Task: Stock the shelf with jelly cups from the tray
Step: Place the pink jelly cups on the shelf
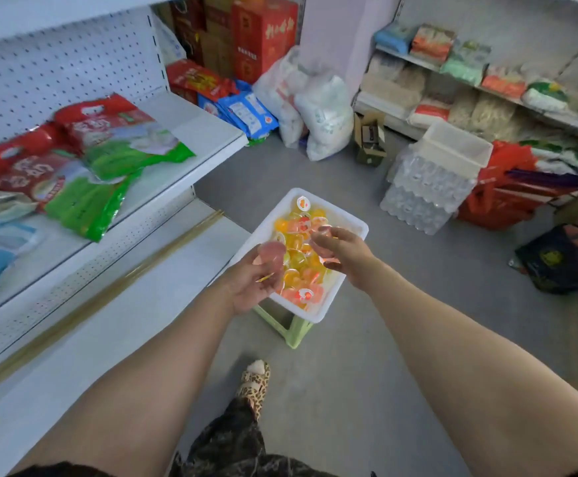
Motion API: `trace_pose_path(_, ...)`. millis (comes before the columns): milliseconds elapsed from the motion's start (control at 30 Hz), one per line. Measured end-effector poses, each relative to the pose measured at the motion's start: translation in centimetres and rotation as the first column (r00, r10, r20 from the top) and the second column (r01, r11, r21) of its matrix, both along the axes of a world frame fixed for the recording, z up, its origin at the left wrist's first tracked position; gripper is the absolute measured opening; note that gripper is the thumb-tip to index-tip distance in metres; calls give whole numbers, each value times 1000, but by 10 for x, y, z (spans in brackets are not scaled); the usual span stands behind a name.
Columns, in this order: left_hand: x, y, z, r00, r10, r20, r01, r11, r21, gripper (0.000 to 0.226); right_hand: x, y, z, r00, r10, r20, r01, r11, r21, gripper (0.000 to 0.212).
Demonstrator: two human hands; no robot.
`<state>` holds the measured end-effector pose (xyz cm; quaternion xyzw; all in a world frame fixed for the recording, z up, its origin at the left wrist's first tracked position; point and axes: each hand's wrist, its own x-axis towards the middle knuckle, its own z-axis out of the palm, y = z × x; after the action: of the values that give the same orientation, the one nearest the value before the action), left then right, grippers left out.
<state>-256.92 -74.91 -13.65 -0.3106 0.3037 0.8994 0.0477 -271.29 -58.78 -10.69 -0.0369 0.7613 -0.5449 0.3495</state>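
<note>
A white tray (356,224) full of orange, yellow and pink jelly cups (299,261) sits on a light green stool (294,332) on the floor. My left hand (251,287) hovers palm up over the tray's left rim, and it holds a pink jelly cup (271,253) in its curled fingers. My right hand (341,251) is above the tray's right side and pinches a small pink jelly cup (325,230) at its fingertips. The white shelf (191,122) stands to my left.
Red and green snack bags (108,160) lie on the upper left shelf board; the lower board (115,325) is bare. Clear cup stacks under a white bin (453,149), red bags, white sacks (322,115) and a dark bag (556,259) crowd the floor to the right.
</note>
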Motion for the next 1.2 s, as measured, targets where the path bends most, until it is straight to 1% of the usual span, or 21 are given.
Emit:
trace_pose_path(67,34,8,26,997,21,-72,-26,998,-65,41,23,0,34,997,34,-70,-37,998,-46,51)
trace_pose_path(133,69,7,51,992,66,-104,-80,987,-140,44,47,-7,66,989,67,-133,-79,993,-85,53)
trace_pose_path(233,121,-6,95,984,113,-135,-153,926,-344,47,87,-31,115,964,154,-218,-186,973,-137,49)
trace_pose_path(267,138,-13,111,981,134,-141,-180,896,-407,45,102,-41,131,954,181,-240,-223,962,-160,50)
trace_pose_path(333,174,-25,146,969,200,-147,-247,823,-512,33,132,-65,159,934,222,-280,-285,936,-206,53)
trace_pose_path(367,191,-33,162,957,246,-151,-288,783,-551,31,148,-77,173,923,246,-295,-318,921,-226,52)
trace_pose_path(400,209,-41,177,941,297,-164,-335,737,-588,34,164,-90,185,910,272,-313,-354,903,-245,53)
trace_pose_path(467,244,-60,203,896,390,-213,-430,643,-634,47,199,-114,208,869,334,-364,-441,857,-267,61)
trace_pose_path(500,258,-69,213,875,423,-234,-465,606,-645,45,213,-125,217,846,358,-395,-479,835,-269,62)
trace_pose_path(567,297,-88,239,837,473,-275,-518,524,-676,27,251,-153,235,808,392,-441,-540,791,-287,60)
trace_pose_path(600,315,-97,250,821,496,-283,-532,481,-697,24,267,-167,242,796,400,-455,-557,777,-293,60)
trace_pose_path(633,337,-108,261,795,529,-296,-550,425,-719,27,287,-183,250,777,414,-474,-584,755,-298,62)
trace_pose_path(700,381,-132,278,746,588,-312,-563,306,-768,34,328,-217,262,736,447,-508,-639,707,-304,65)
trace_pose_path(733,404,-144,285,724,614,-315,-559,253,-790,34,349,-234,267,718,463,-520,-663,682,-310,64)
trace_pose_path(833,476,-184,298,670,673,-314,-530,137,-837,32,413,-286,279,681,521,-514,-722,595,-353,56)
trace_pose_path(967,570,-234,306,570,752,-330,-488,-13,-873,53,497,-354,289,630,575,-522,-775,498,-388,52)
trace_pose_path(1000,588,-244,310,549,767,-332,-463,-51,-885,52,516,-370,290,620,585,-523,-784,479,-394,51)
trace_pose_path(1067,619,-264,316,521,788,-329,-424,-95,-901,42,548,-398,291,599,602,-528,-801,455,-389,51)
trace_pose_path(1200,659,-312,316,500,809,-309,-336,-148,-930,56,592,-451,285,573,613,-544,-818,472,-329,48)
